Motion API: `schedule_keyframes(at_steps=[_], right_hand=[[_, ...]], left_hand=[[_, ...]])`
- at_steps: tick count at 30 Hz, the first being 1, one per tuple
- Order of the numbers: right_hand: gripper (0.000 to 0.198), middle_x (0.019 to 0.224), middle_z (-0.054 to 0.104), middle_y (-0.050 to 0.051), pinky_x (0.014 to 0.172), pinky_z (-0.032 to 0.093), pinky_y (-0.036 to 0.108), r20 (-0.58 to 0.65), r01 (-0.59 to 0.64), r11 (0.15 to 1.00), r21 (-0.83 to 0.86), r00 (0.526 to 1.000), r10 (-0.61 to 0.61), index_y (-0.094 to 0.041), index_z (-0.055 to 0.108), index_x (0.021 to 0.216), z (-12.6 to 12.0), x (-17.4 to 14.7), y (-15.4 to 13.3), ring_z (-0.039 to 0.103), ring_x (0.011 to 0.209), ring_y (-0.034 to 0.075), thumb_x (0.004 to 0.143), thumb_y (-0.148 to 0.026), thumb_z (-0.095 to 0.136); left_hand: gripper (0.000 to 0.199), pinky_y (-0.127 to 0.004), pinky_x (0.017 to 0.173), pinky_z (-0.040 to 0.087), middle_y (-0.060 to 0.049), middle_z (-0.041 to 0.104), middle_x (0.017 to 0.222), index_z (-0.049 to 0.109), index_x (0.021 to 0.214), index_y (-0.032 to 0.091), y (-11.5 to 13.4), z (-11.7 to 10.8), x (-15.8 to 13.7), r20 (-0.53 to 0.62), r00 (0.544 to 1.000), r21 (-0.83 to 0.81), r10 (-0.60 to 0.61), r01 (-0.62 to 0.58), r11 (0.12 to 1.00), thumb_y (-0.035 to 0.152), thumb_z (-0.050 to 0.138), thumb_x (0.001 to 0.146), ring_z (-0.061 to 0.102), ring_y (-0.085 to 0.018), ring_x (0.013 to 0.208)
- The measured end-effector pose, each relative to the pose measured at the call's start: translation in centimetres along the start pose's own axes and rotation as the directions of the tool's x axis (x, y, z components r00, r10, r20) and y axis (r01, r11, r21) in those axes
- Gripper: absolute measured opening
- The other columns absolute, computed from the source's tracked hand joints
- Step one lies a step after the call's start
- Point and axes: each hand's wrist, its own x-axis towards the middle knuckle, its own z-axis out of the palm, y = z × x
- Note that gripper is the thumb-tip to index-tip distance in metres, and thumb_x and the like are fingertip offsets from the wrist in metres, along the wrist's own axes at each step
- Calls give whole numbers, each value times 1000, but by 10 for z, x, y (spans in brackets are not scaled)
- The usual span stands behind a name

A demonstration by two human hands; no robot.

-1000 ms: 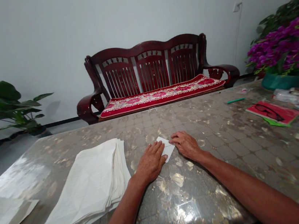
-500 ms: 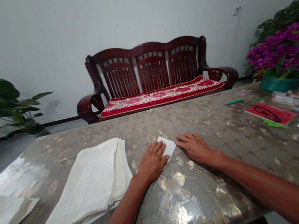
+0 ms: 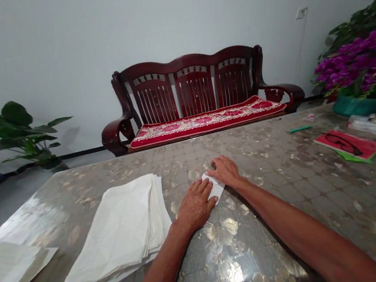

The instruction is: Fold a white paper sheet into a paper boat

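A small folded piece of white paper point(image 3: 218, 191) lies on the table, partly covered by both hands. My left hand point(image 3: 196, 203) rests flat over its left side, fingers stretched out and thumb slightly apart. At the paper's far edge is my right hand point(image 3: 224, 171), its thumb reaching left along the top corner. The right fingers are bent, with a gap between index finger and thumb. Left of my left forearm sits a stack of white paper sheets point(image 3: 122, 223), creased on top.
More paper sheets point(image 3: 7, 271) lie at the left edge of the patterned table point(image 3: 265, 149). On the right are a green pen point(image 3: 300, 129), glasses on a red booklet point(image 3: 351, 145) and a pot of purple flowers point(image 3: 358, 67). A wooden bench point(image 3: 191, 85) stands behind.
My right hand has moved left and away from me, from beside the paper's right corner to its far edge, fingers now bent. The left hand stays on the paper. The view has shifted slightly.
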Motion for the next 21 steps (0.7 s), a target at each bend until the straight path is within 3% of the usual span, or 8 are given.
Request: schedule_keyframes(at_steps=[10, 15, 21], right_hand=[[34, 120, 65, 12, 92, 43, 39, -59, 132, 985, -112, 989, -139, -21, 67, 114, 5, -15, 4, 57, 110, 27, 97, -48, 53], [37, 142, 57, 11, 102, 39, 42, -24, 191, 976, -105, 981, -195, -24, 62, 131, 0, -30, 21, 52, 126, 27, 101, -41, 47], [42, 151, 51, 9, 110, 35, 44, 33, 237, 970, -57, 971, -235, -25, 58, 139, -1, -41, 50, 45, 137, 28, 103, -39, 42]], left_hand=[[51, -50, 120, 34, -11, 49, 154, 50, 145, 18, 2, -1, 0, -24, 1000, -3, -2, 2, 1000, 43, 46, 101, 39, -30, 146], [51, -50, 120, 34, -11, 49, 153, 51, 145, 19, 1, -1, 0, -23, 1000, -13, -7, 7, 1000, 43, 47, 101, 39, -29, 146], [51, -50, 121, 33, -11, 48, 154, 50, 145, 19, 1, -2, 0, -2, 1000, -23, -16, 16, 1000, 44, 47, 100, 38, -29, 147]])
